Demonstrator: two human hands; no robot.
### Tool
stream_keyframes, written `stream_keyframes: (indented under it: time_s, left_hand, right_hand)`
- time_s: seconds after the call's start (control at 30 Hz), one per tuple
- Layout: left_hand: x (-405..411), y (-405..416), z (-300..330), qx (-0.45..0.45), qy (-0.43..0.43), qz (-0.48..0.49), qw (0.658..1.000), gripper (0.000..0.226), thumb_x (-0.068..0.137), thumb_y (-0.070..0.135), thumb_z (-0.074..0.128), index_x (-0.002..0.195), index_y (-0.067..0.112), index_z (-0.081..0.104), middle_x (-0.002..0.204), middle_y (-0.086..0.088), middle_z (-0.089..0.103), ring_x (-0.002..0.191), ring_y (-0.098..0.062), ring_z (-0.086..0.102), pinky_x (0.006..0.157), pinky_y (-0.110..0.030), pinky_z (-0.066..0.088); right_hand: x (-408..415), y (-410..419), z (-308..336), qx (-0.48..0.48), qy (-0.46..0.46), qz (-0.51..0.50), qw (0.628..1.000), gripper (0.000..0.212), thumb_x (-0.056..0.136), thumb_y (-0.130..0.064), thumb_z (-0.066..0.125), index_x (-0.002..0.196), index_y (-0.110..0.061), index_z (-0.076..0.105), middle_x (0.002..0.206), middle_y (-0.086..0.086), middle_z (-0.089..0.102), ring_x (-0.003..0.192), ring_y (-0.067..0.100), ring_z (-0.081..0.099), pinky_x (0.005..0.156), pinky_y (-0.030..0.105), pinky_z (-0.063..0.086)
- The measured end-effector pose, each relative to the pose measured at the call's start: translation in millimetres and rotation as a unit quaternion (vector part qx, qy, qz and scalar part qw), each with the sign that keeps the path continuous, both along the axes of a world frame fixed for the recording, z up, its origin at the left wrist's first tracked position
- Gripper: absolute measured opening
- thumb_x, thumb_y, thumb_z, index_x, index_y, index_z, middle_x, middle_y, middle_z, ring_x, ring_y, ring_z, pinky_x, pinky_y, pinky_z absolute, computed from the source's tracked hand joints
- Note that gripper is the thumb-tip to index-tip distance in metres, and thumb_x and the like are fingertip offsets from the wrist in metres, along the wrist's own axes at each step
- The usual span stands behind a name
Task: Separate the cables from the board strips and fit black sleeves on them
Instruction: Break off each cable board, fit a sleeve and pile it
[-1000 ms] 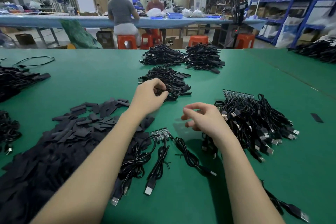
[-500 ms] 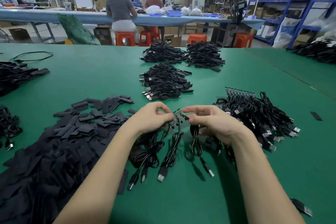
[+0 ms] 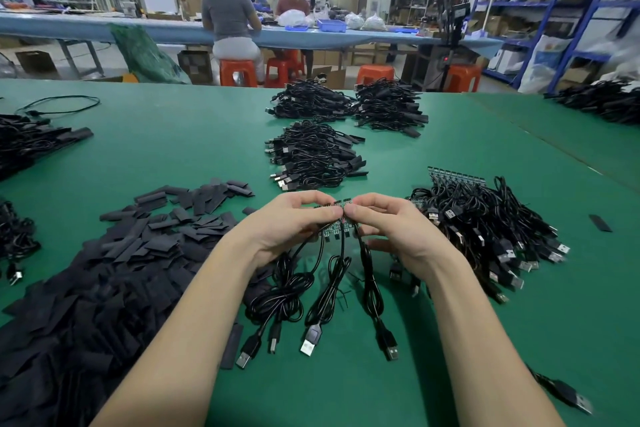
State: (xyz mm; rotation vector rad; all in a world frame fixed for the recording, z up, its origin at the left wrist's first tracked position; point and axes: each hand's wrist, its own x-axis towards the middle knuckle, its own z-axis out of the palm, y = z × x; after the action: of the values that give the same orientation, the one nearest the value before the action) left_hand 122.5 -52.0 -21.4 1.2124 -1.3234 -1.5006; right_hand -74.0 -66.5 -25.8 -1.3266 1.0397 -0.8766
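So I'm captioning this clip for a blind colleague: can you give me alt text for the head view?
Two bare hands, left hand and right hand, pinch a small board strip between them above a green table, its black USB cables hanging down. A heap of black sleeves lies left, cable piles right and beyond.

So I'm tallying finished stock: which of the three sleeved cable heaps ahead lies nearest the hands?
The single heap straight beyond the left hand and right hand; the other two sit side by side behind it.
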Motion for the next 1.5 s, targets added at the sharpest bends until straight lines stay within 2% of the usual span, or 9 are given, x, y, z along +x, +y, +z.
stream_keyframes:
  time_s: [0.13, 0.43, 0.6, 0.7, 0.87, 0.97, 1.13, 1.33, 1.5]
  left_hand:
    - [-0.6, -1.4, -2.0, -0.025, 0.016, -0.016, 0.999, 0.013, 0.083, 0.021, 0.078, 0.093, 0.017, 0.072, 0.079, 0.004, 0.071, 0.064, -0.005, 0.057, 0.060, -0.017, 0.041]
    - [3.2, 0.9, 1.9, -0.022, 0.104, -0.071, 0.992, 0.012, 0.082, 0.017, 0.077, 0.093, 0.016, 0.071, 0.075, 0.009, 0.071, 0.054, 0.002, 0.058, 0.061, -0.013, 0.045]
    - [-0.6, -2.2, -7.4, -0.076, -0.102, 0.057, 0.990, 0.009, 0.087, 0.024, 0.078, 0.089, 0.020, 0.070, 0.079, 0.007, 0.071, 0.055, 0.002, 0.057, 0.058, -0.011, 0.043]
    - [-7.3, -4.9, -14.3, -0.150, -0.271, 0.096, 0.946, 0.010, 0.083, 0.037, 0.078, 0.087, 0.031, 0.072, 0.090, 0.013, 0.073, 0.076, -0.003, 0.063, 0.080, -0.023, 0.050]
    - [-13.3, -2.4, -18.9, -0.187, -0.321, 0.097, 0.923, 0.022, 0.086, 0.041, 0.074, 0.105, 0.033, 0.065, 0.103, 0.015, 0.067, 0.095, -0.005, 0.062, 0.082, -0.019, 0.047]
    - [-24.9, -2.8, -18.2, -0.250, -0.244, 0.156, 0.924, 0.011, 0.093, 0.034, 0.068, 0.102, 0.028, 0.065, 0.102, 0.014, 0.068, 0.095, -0.003, 0.063, 0.082, -0.018, 0.049]
    - [-53.2, -1.3, -15.2, -0.154, 0.050, 0.127, 0.979, 0.005, 0.098, 0.022, 0.065, 0.098, 0.018, 0.067, 0.102, -0.004, 0.070, 0.084, -0.009, 0.069, 0.076, -0.025, 0.058]
    - [-61.3, 2.3, -24.4, -0.085, 0.170, 0.110, 0.976, 0.008, 0.095, 0.008, 0.066, 0.096, 0.015, 0.062, 0.085, -0.003, 0.076, 0.072, -0.015, 0.070, 0.077, -0.026, 0.054]
    - [-62.8, 5.4, -31.2, -0.044, 0.151, 0.140, 0.978, 0.010, 0.094, 0.009, 0.068, 0.095, 0.016, 0.062, 0.081, 0.002, 0.071, 0.076, -0.012, 0.065, 0.070, -0.020, 0.047]
  right_hand:
    - [1.9, 0.5, 1.5, 0.060, -0.079, 0.021, 0.995, 0.029, 0.067, -0.028, 0.085, 0.091, -0.017, 0.074, 0.077, -0.003, 0.070, 0.058, 0.005, 0.062, 0.058, 0.017, 0.052]
    - [8.7, 8.0, 5.8, 0.190, -0.220, 0.033, 0.956, 0.014, 0.070, -0.016, 0.079, 0.084, -0.013, 0.080, 0.070, -0.001, 0.072, 0.054, 0.007, 0.062, 0.051, 0.016, 0.051]
    - [-9.4, 3.8, 17.4, 0.134, -0.119, 0.002, 0.984, 0.011, 0.063, -0.029, 0.083, 0.074, -0.025, 0.080, 0.077, -0.007, 0.072, 0.062, 0.009, 0.067, 0.066, 0.021, 0.050]
    - [-9.6, 1.4, 23.2, 0.107, -0.093, -0.026, 0.990, 0.025, 0.062, -0.031, 0.083, 0.084, -0.023, 0.075, 0.078, -0.007, 0.073, 0.064, 0.009, 0.068, 0.056, 0.016, 0.051]
    - [-0.4, 1.1, 20.9, 0.093, -0.075, -0.051, 0.992, 0.012, 0.080, -0.025, 0.081, 0.089, -0.021, 0.073, 0.077, -0.004, 0.073, 0.062, 0.009, 0.068, 0.051, 0.016, 0.050]
    - [4.6, 0.0, 20.0, 0.080, -0.070, -0.082, 0.991, 0.006, 0.081, -0.028, 0.082, 0.081, -0.025, 0.076, 0.084, -0.004, 0.075, 0.071, 0.011, 0.070, 0.067, 0.024, 0.052]
    - [9.3, 0.1, 21.0, 0.076, -0.106, -0.143, 0.981, 0.007, 0.083, -0.032, 0.079, 0.085, -0.028, 0.073, 0.083, -0.009, 0.074, 0.074, 0.008, 0.064, 0.072, 0.027, 0.046]
    - [14.1, 2.5, 19.6, 0.079, -0.094, -0.167, 0.978, 0.010, 0.086, -0.028, 0.077, 0.094, -0.024, 0.073, 0.088, -0.006, 0.073, 0.066, 0.004, 0.064, 0.065, 0.023, 0.046]
    - [9.5, 4.2, 29.3, -0.019, 0.018, -0.186, 0.982, 0.028, 0.083, -0.038, 0.081, 0.105, -0.024, 0.072, 0.103, 0.000, 0.075, 0.090, 0.015, 0.071, 0.083, 0.035, 0.059]
